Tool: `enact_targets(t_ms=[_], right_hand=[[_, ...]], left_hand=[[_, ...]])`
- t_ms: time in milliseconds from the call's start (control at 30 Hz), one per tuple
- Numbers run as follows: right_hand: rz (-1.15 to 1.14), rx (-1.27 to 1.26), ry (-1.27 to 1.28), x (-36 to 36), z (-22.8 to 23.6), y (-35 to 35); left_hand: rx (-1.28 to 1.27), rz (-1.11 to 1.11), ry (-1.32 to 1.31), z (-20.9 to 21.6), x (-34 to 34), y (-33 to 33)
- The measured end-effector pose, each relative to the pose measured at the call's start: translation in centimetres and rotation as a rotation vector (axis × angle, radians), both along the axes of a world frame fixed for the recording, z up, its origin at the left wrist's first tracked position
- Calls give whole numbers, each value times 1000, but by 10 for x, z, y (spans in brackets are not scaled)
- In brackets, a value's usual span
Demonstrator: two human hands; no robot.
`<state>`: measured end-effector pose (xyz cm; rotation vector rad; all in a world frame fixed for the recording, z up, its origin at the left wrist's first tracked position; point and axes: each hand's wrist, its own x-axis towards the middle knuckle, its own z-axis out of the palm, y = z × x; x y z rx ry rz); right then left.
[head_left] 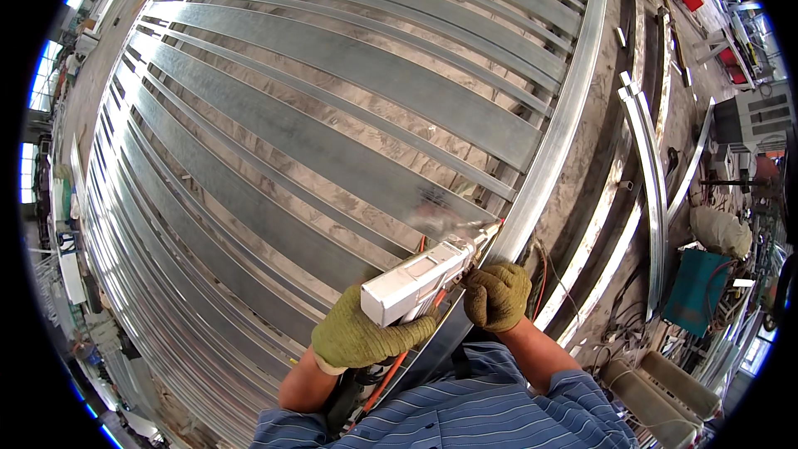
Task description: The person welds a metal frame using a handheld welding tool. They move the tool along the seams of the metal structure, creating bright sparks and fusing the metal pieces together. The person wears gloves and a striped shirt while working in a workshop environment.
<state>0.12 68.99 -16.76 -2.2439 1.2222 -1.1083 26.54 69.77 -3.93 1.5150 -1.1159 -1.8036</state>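
Note:
My left hand, in an olive-green glove, is wrapped around the grip of a white, boxy welding gun. Its narrow nozzle points up and right, reaching the spot where a flat metal slat meets the long side rail. A dark smudge and a whitish haze lie on that slat near the tip. My right hand, gloved the same way, is closed beside the nozzle, against the rail's near part. What its curled fingers hold, if anything, is hidden. An orange hose runs below the gun toward my body.
Wide and narrow slats form a large metal panel across the left and middle. Right of the rail lie long metal beams and loose bent channels. Cables trail there. Farther right stand a teal box and a grey cabinet.

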Motion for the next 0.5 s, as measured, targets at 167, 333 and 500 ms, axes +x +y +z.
enact_targets(t_ms=[167, 333, 500], right_hand=[[16, -3, 18, 0, 2, 0], [3, 2, 16, -1, 1, 0], [1, 22, 1, 1, 2, 0]], left_hand=[[-28, 6, 9, 0, 1, 0], [-6, -21, 3, 1, 1, -3], [22, -47, -43, 10, -1, -7]])
